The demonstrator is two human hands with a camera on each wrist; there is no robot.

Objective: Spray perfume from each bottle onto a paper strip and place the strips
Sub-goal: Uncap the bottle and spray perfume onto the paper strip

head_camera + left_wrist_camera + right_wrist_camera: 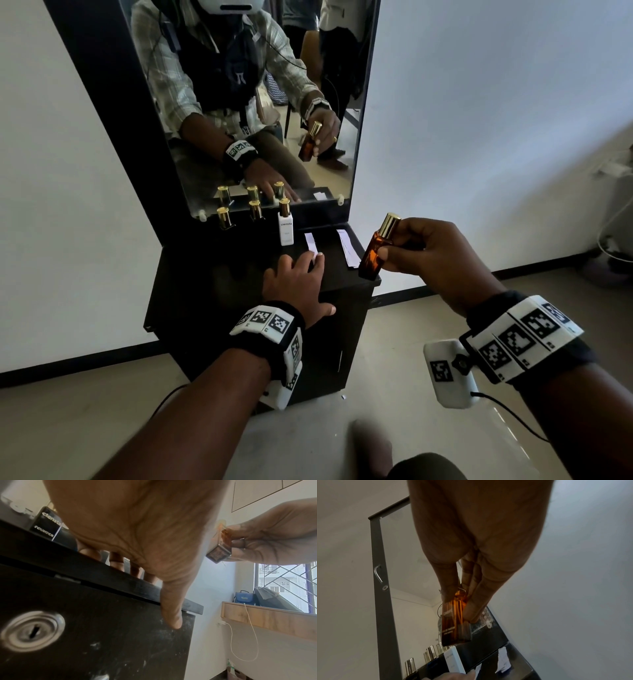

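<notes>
Black desk (191, 284) is standing against a mirror (260, 102). My left hand (294, 284) is lying flat on the desk top, fingers (317, 262) straight and spread, tips pressing the near end of a paper strip (310, 242). My right hand (435, 257) is holding the amber bottle (375, 253) tilted in the air, off the desk's right edge, gold cap on, fingers clamped on it. White bottle (286, 228) is standing upright just left of the strip; more strips (347, 248) are lying by the right edge.
</notes>
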